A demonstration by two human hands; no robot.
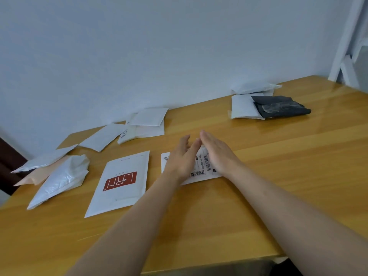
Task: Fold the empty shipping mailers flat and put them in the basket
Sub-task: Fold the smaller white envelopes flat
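In the head view, both hands are lying flat on a white labelled mailer [200, 172] on the wooden tabletop [278, 166]. The left hand [182, 158] and the right hand [217, 154] are keeping their fingers straight and close together, gripping nothing. Just left of that mailer, a white mailer with a red logo [121, 182] is lying flat. Further left, a crumpled silver mailer [61, 178] is resting. Well beyond it to the right, a black mailer [278, 106] is sitting on white ones.
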